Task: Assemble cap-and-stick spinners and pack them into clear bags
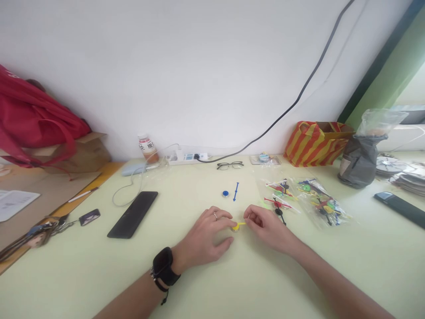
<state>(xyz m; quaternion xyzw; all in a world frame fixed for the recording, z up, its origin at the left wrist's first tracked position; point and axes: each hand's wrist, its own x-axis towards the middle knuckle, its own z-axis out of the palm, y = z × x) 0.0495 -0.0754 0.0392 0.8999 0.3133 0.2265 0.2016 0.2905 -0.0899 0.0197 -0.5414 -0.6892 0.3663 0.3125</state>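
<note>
Yellow spinner point(236, 227) on desk point(265, 283): left hand point(207, 239) pinches its base; right hand point(265, 226) just right, fingertips closed on its strip, long axis left-right.

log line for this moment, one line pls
left hand: on table, fingertips at yellow toy part | right hand: pinching its yellow stick | blue cap, blue stick: lying apart, behind

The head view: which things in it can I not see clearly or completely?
- Small yellow piece: mostly covered by the left hand and right hand; its shape is unclear.
- Bottle: label too small to read.
- Red bag: cut off by the left edge.
- Toys in clear bags: too small and tangled to tell apart.
</note>
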